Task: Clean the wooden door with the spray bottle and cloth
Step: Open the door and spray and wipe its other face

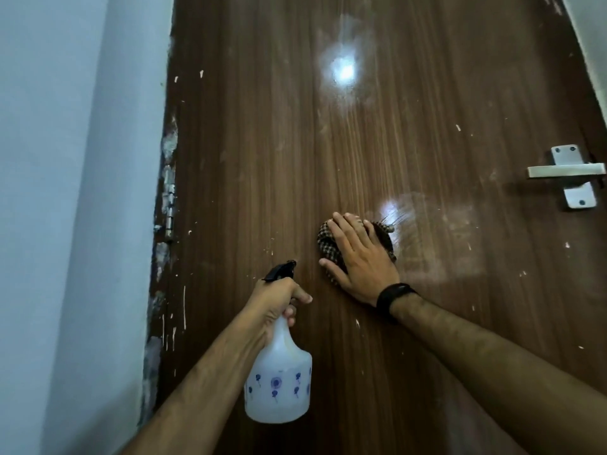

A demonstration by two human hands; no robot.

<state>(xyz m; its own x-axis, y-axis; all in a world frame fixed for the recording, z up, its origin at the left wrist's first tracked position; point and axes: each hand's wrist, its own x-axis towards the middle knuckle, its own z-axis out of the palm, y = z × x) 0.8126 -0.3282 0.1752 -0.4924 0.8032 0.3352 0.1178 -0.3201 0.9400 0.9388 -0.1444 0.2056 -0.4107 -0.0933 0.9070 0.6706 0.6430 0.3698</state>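
Observation:
A dark brown wooden door fills the view, with white paint flecks and a hazy wet smear right of centre. My right hand lies flat on a checked cloth and presses it against the door at mid height. My left hand grips the neck of a white spray bottle with blue flower marks. Its black nozzle points up toward the door, just left of the cloth. A black band sits on my right wrist.
A metal lever handle on its plate is at the door's right edge. A steel hinge sits on the left edge, beside a pale blue wall with chipped paint along the frame.

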